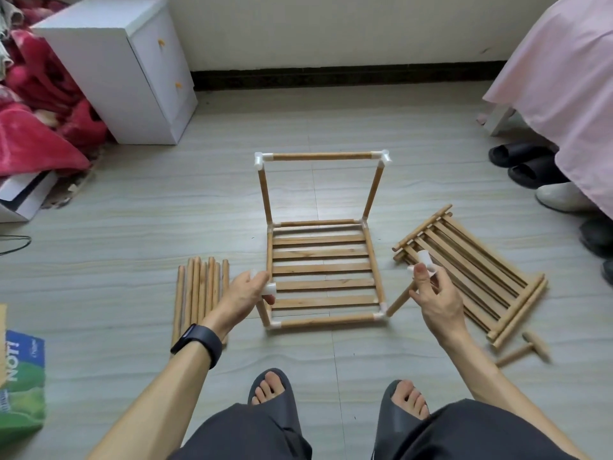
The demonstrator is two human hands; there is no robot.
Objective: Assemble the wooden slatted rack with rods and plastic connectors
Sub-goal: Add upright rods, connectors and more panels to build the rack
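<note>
Gripping one plastic connector (269, 288) each, left hand (243, 297) and right hand (436, 295) should push straight down the upright rods (399, 301), not tilted

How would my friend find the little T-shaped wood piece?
Start at the pink bed cover on the right; below it a loose slat panel lies flat. By the panel's near corner sits the T-piece: short and crossed like a T, while the rods are long and straight.
</note>
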